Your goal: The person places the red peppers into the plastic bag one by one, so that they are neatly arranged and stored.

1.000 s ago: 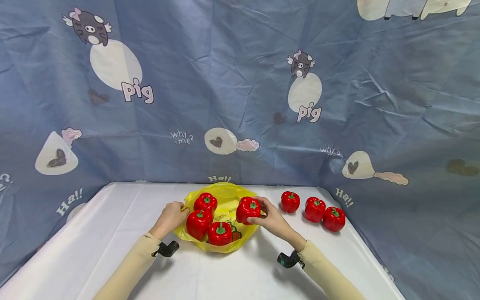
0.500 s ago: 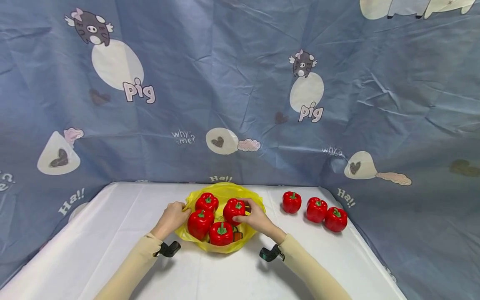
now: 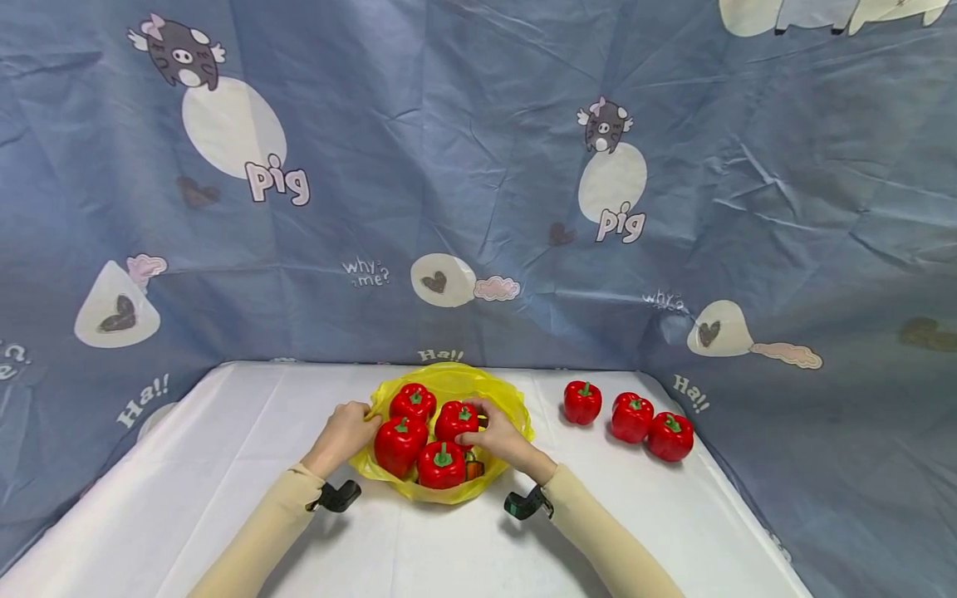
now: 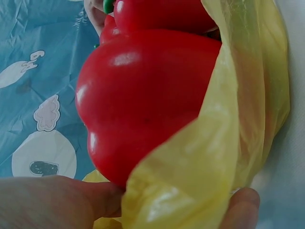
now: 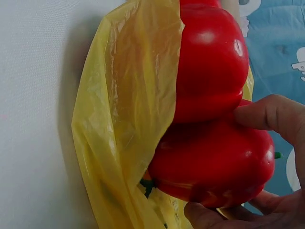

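Note:
A thin yellow plastic bag [image 3: 467, 380] lies spread open on the table with several red bell peppers in it. My left hand [image 3: 347, 432] pinches the bag's left rim; the left wrist view has the yellow film [image 4: 190, 167] between thumb and fingers, close against a large bell pepper [image 4: 147, 90]. Inside the bag, at the right of the others, my right hand [image 3: 503, 438] grips a bell pepper [image 3: 451, 419]. The right wrist view puts thumb and fingers on opposite sides of this held pepper [image 5: 214, 157], which touches its neighbour [image 5: 209, 62]. Its underside is hidden.
To the right of the bag sit a lone bell pepper [image 3: 581, 403] and two more side by side, the nearer one [image 3: 669, 437] by the table's right edge. A white cloth covers the table [image 3: 419, 548]. Blue printed fabric [image 3: 478, 183] hangs behind and at the sides.
My right hand has carried its bell pepper left and down, from over the bag's right side to among the other peppers. My left hand keeps its hold on the rim.

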{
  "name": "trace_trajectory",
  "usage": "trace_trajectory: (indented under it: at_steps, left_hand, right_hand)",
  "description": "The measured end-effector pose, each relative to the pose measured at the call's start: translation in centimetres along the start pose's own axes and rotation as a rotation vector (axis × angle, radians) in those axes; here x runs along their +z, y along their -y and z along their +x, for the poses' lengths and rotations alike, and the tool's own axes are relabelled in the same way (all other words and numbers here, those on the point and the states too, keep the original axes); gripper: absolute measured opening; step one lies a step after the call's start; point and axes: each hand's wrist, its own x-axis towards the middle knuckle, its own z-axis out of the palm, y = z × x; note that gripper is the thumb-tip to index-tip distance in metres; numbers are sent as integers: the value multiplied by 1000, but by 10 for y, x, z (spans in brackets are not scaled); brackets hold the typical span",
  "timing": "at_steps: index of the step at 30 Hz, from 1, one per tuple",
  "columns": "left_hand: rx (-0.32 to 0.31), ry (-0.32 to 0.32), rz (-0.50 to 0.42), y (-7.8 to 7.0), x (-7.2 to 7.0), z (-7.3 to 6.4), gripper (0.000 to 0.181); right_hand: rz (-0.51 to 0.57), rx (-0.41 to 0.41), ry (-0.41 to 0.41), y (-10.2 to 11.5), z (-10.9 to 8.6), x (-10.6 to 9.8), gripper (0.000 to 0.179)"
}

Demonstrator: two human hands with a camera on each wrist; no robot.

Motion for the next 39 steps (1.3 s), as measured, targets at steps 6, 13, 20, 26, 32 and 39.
trace_trajectory:
  at_steps: [6,13,20,26,32,39]
  left_hand:
    - [-2,4,-5,-1,0,0,26]
    - [0,3,8,-2,0,-1,24]
    - [-11,6,-4,-2,1,-1,23]
    - [-17,11,-9,-1,1,-1,24]
    - [-21,10,-9,-2,-1,-2,26]
    - [-18,8,1,-3,-1,-2,27]
  right_hand:
    - [40,-16,52,0,0,1,63]
    - [74,29,50,-1,1,3,53]
    - [36,17,17,0,4,8,53]
    - [-6,37,18,-1,2,8,56]
    - [-5,32,6,0,0,7,57]
    - [-35,-34,-19,0,-3,6,60]
